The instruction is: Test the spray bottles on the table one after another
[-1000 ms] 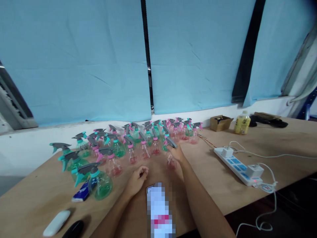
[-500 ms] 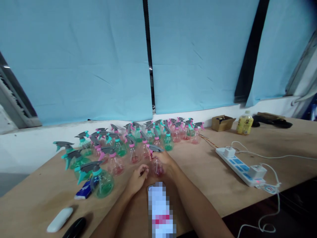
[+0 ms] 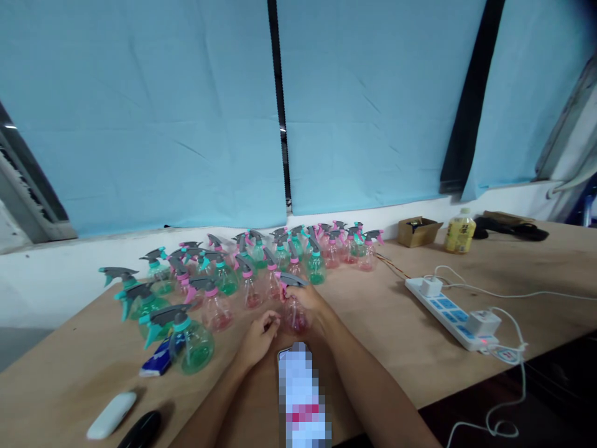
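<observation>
Back edge of the worktop (image 3: 373, 311) is packed with spray bottles (image 3: 242, 267), no way through there. Bare wood runs from the bottles to the power strip (image 3: 454, 314), whose cables (image 3: 513, 292) trail toward the right edge. Near-left corner has a white case (image 3: 111, 415) and a green bottle (image 3: 189, 339).

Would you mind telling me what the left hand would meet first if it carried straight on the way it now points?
Most likely the pink spray bottle that the right hand holds: the left hand points up and right toward it, with its fingertips close beside it. Depth is hard to judge.
</observation>
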`<state>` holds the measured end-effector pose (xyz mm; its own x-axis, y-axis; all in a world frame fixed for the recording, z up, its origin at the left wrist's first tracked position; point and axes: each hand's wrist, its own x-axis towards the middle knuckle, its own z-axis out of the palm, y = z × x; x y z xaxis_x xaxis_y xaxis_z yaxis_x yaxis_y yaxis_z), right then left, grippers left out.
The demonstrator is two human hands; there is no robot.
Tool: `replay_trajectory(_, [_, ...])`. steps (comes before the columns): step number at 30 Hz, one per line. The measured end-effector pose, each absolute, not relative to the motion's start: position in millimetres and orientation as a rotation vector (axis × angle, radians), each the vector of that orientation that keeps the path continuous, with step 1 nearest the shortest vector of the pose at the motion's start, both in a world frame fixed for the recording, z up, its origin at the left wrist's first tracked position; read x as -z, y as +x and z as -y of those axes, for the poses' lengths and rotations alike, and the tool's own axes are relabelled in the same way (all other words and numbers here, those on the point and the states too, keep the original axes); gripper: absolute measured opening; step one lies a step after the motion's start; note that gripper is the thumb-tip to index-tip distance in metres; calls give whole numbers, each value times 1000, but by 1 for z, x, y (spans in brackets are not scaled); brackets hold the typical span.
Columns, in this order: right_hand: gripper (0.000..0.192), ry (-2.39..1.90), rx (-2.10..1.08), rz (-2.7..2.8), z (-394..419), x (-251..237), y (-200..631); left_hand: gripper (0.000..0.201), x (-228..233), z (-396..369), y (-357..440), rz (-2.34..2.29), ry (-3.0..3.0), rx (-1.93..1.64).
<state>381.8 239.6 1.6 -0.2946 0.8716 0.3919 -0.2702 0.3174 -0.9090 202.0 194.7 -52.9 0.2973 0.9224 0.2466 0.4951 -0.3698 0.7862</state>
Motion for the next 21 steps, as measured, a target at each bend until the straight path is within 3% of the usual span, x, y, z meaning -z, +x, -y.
replay_trajectory(21, [11,-552,-1260,1454,-239,-3,381,31,54,-195,201,-1244,1989,-933])
